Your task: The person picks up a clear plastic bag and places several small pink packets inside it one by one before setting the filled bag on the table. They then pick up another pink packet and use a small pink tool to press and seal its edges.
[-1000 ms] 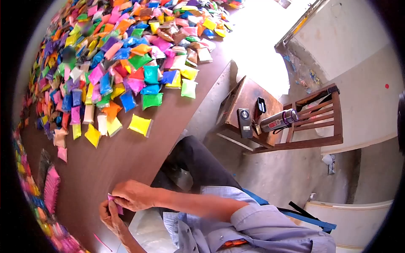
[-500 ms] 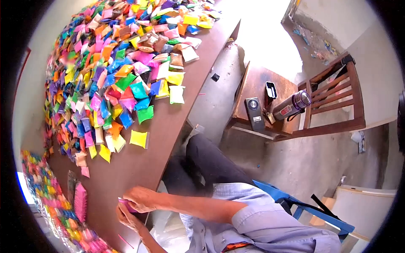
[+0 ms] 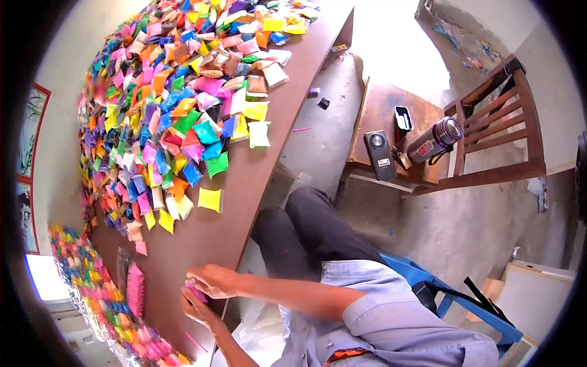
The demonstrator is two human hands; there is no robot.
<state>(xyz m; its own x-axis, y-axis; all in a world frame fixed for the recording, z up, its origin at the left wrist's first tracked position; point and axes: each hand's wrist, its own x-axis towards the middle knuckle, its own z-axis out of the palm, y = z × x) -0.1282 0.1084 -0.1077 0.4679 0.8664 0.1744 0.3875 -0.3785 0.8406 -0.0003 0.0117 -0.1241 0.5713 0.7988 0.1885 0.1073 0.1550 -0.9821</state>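
Near the table's front edge, my right hand point(image 3: 215, 281) and my left hand point(image 3: 198, 309) are close together. Between them is a small pink-purple packet point(image 3: 198, 294), with the fingers of both hands closed on it and covering much of it. Beyond my hands, a single yellow packet point(image 3: 210, 199) lies on the brown table point(image 3: 177, 257). A large heap of small colourful packets point(image 3: 177, 122) spreads over the table's far part. A ridged pink bundle point(image 3: 135, 290) lies to the left of my hands, and a thin pink stick point(image 3: 196, 341) is on the table nearby.
Clear bags of colourful pieces point(image 3: 104, 293) line the left side. On the right, a wooden chair point(image 3: 498, 131) holds a thermos flask point(image 3: 435, 139), a dark device point(image 3: 380, 156) and a small black case point(image 3: 402, 118). Part of a blue chair point(image 3: 455, 303) shows behind me.
The whole view has shifted, so the table and chair appear further right. My hands stay together on the pink-purple packet, with the fingers slightly repositioned.
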